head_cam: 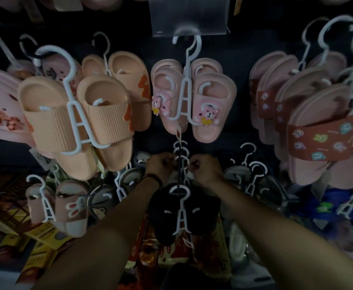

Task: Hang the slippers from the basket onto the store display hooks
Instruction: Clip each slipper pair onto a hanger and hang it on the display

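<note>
Both my hands meet at a dark display hook (179, 162) in the lower middle of the rack. My left hand (161, 166) and my right hand (205, 169) pinch white plastic slipper hangers (184, 164) stacked on that hook. In front of them, lower down, a pair of black slippers (165, 214) hangs on a white hanger (180, 208) from the same hook. What the hangers in my fingers carry is hidden by my hands. No basket is in view.
Orange slippers (52, 122) hang at upper left and pink bear slippers (211, 105) at upper middle. Pink slippers with red straps (317, 139) crowd the right. Bunny slippers (73, 206) hang lower left, grey pairs (237, 172) beside my hands, and packaged goods (202, 254) lie below.
</note>
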Tool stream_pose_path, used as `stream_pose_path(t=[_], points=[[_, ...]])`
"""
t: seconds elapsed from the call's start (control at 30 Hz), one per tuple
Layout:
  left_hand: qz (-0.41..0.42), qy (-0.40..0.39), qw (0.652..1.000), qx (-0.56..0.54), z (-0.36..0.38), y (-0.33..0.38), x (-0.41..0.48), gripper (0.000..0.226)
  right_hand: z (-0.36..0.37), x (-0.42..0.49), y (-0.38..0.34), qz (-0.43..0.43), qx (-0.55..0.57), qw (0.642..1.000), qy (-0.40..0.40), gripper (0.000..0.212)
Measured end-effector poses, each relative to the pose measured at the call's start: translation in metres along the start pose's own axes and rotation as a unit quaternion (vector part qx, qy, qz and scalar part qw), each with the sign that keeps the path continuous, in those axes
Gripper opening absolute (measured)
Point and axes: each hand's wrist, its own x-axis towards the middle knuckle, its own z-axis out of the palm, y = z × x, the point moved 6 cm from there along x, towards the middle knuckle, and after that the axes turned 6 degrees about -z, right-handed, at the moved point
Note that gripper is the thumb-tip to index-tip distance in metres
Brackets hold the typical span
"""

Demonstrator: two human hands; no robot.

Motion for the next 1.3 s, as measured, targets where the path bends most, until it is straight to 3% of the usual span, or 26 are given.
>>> stream_pose_path(t=[0.13,0.2,0.27,0.33,0.47,0.53,0.7,0.83,1.3], points=[[-0.096,-0.017,0.971,-0.219,0.004,-0.011,-0.005,0.036,-0.008,-0.007,-0.004,0.011,0.032,0.999,0.005,0.014],[-0.062,-0.007,0.988,-0.145,-0.007,0.002,-0.018,0.023,-0.018,-0.015,-0.011,0.006,0.048,0.999,0.02,0.015],[0.03,0.035,0.998,-0.039,-0.016,0.009,-0.032,0.03,-0.029,-0.03,-0.018,0.005,0.069,0.996,0.047,0.013],[0.066,0.091,0.992,-0.047,-0.026,0.004,-0.052,0.032,-0.038,-0.053,-0.02,-0.002,0.083,0.993,0.08,0.01],[0.118,0.201,0.971,-0.051,-0.024,-0.019,-0.114,0.005,-0.04,-0.122,-0.026,-0.098,0.004,0.975,0.199,0.015],[0.133,0.222,0.966,0.009,-0.009,-0.03,-0.15,0.016,-0.025,-0.159,-0.028,-0.127,-0.056,0.967,0.214,0.027],[0.155,0.144,0.969,0.125,0.04,-0.055,-0.202,0.057,0.036,-0.211,-0.029,-0.141,-0.135,0.974,0.119,0.061],[0.131,0.078,0.966,0.21,0.065,-0.073,-0.203,0.087,0.059,-0.218,-0.03,-0.101,-0.205,0.972,0.045,0.084],[0.068,-0.047,0.956,0.28,0.089,-0.057,-0.156,0.095,0.067,-0.169,-0.002,-0.04,-0.184,0.982,0.005,0.102]])
